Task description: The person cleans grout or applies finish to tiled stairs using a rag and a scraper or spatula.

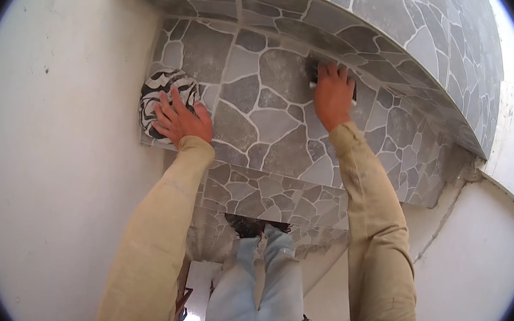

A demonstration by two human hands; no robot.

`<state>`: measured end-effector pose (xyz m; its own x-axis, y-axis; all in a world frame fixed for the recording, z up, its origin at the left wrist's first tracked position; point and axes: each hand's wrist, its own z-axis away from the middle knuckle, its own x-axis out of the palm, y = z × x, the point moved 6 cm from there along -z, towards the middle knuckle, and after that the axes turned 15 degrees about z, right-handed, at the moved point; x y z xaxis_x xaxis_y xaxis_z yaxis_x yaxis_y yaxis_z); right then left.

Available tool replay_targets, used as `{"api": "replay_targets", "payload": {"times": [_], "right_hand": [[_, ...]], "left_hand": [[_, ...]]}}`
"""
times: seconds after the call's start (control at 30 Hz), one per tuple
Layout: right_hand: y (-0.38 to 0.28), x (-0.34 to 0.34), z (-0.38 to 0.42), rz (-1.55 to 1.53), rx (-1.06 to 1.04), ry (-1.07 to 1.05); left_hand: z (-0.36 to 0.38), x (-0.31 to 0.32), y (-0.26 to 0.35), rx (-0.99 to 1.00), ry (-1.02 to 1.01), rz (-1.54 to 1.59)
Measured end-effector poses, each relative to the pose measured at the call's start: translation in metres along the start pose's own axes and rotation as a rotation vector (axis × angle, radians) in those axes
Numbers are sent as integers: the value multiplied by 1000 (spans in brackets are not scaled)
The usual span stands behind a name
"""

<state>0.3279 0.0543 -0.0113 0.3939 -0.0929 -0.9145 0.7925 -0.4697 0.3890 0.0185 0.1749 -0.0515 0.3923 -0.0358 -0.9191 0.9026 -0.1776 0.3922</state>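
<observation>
My left hand lies with spread fingers on a bunched black-and-white patterned cloth. The cloth rests at the left end of a stair step faced in grey stone-pattern tile with pale joint lines. Farther right, the fingers of my right hand are curled over a small dark block, pressed to the tile close to the riser. A bit of its pale edge shows beside the fingers; most of it is hidden, so its exact kind cannot be made out.
Above the step rises a curved tiled riser with an overhanging edge. A white wall closes off the left side. Lower tiled steps lie near my dark shoes. Rough, cracked plaster shows at the right end.
</observation>
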Motion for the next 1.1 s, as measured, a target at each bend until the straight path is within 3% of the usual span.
{"api": "replay_targets", "payload": {"times": [0.7, 0.83, 0.93, 1.03, 1.1], "right_hand": [[-13, -1, -3, -19, -31, -42], [-18, -6, -7, -50, -54, 50], [-18, 2, -22, -20, -26, -77], [-28, -9, -9, 9, -79, 72], [-24, -6, -21, -19, -78, 28]], "left_hand": [[5, -1, -3, 8, 7, 1], [1, 0, -3, 6, 7, 15], [1, 1, -3, 12, 19, 21], [0, 2, -4, -6, 20, -2], [0, 2, -8, 0, 21, -5]]}}
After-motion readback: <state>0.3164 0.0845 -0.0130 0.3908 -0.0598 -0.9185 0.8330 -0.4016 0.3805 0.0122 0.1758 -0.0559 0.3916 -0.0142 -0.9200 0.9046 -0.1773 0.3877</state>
